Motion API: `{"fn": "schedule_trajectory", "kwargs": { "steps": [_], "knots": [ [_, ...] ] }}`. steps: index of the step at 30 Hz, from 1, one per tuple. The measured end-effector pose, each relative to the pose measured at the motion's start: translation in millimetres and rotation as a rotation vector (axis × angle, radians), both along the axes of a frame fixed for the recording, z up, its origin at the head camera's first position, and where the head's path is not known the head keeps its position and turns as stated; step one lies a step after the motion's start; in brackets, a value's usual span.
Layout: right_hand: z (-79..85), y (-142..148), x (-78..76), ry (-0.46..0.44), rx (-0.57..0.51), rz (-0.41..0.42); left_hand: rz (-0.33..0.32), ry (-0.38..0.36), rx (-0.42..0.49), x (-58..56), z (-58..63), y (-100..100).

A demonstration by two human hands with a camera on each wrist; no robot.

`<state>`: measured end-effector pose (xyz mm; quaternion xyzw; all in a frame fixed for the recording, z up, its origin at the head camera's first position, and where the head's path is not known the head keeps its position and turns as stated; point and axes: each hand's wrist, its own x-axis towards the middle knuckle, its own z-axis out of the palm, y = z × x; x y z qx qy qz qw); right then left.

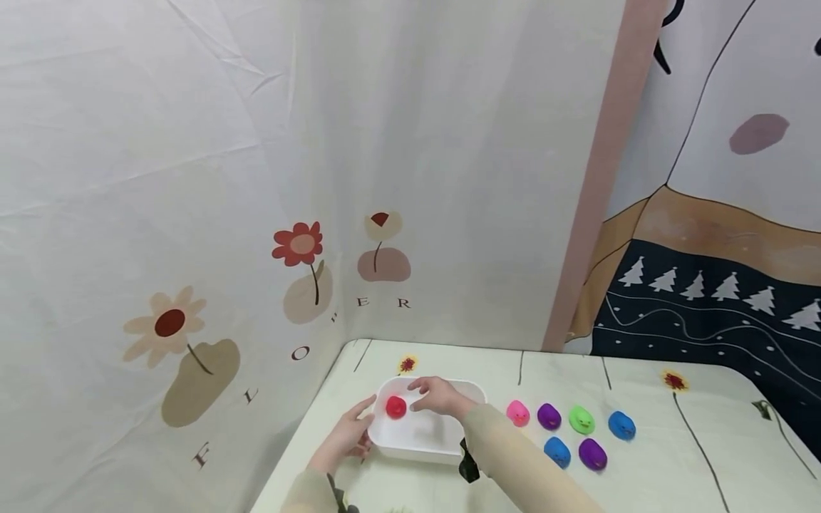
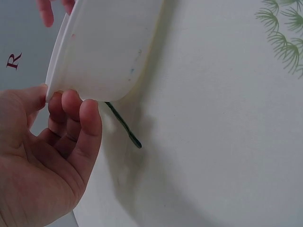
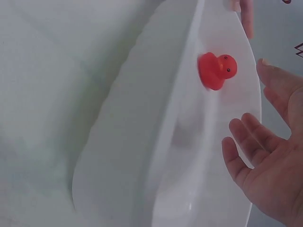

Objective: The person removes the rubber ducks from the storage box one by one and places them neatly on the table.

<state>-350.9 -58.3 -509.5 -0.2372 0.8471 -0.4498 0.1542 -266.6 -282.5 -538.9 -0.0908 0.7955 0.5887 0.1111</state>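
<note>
A white plastic basin (image 1: 410, 453) stands at the table's left side in the head view. My left hand (image 1: 349, 434) grips its left end; in the left wrist view the thumb is at the rim and the fingers curl against the outer wall. Inside the basin, toward the left, sits a red rubber duck (image 3: 216, 71), its two eyes visible in the right wrist view. Over the basin hovers my right hand (image 1: 442, 397), just right of the duck, fingers spread and loosely bent. A gap separates them from the duck, and nothing is held.
Right of the basin are several toys: a pink one (image 1: 517, 413), purple ones (image 1: 593, 454), a green one (image 1: 581, 420) and blue ones (image 1: 621, 425). They lie on a pale table cover (image 1: 641, 477) with printed flowers. Printed curtains (image 1: 449, 178) hang behind and at left.
</note>
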Motion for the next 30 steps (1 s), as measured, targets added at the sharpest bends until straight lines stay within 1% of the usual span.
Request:
{"fn": "schedule_trajectory", "kwargs": {
  "steps": [6, 13, 17, 20, 23, 27, 30],
  "knots": [
    [-5.9, -7.4, 4.1, 0.062, -0.008, 0.031, -0.013, 0.005, 0.013, -0.2, -2.8, 0.4],
    [-13.9, -13.2, 3.5, 0.052, -0.015, 0.034, -0.001, -0.003, -0.001, 0.2, -4.4, 3.0],
    [-14.4, -16.9, 2.9, 0.092, -0.008, 0.051, 0.004, -0.002, -0.004, 1.0, -1.7, 3.8],
    [-14.0, -19.4, 4.0, 0.083, -0.009, 0.053, 0.008, 0.001, -0.009, 1.6, 0.5, 4.5],
    [-14.6, -21.8, 6.1, 0.054, -0.032, 0.061, 0.013, 0.002, -0.012, 2.5, 1.1, 4.5],
    [-14.8, -25.5, 8.6, 0.037, -0.054, 0.076, 0.015, 0.008, -0.004, 4.0, 1.3, 3.6],
    [-14.0, -27.7, 10.0, 0.048, -0.052, 0.091, 0.012, 0.01, -0.002, 4.8, 1.9, 2.4]
  ]
}}
